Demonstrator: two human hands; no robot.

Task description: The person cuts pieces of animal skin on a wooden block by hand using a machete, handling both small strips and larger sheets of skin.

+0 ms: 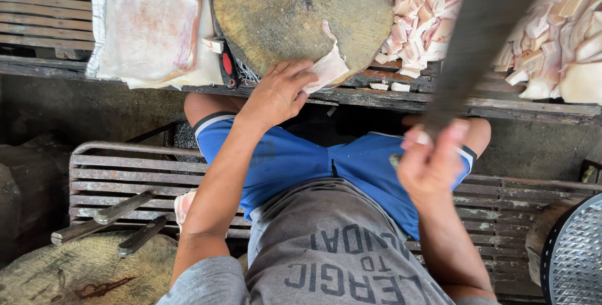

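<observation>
Here left hand (279, 92) pins meat slab (327, 68); right hand (431, 166) seemingly grips cleaver (476, 35).

Left arm stretched forward and up, elbow low — left hand (280, 94) palm down, fingers spread and curled slightly at the tips. Right forearm raised, right hand (431, 164) closed in a fist grip, thumb up, nearer the camera.

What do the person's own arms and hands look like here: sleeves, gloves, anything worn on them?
Both hands are bare, with no gloves, rings or watch showing. The left hand and right hand come from bare forearms; short grey T-shirt sleeves end near the elbows. The shirt front carries dark printed lettering. Blue shorts with a dark and white hem band are also worn.
</observation>
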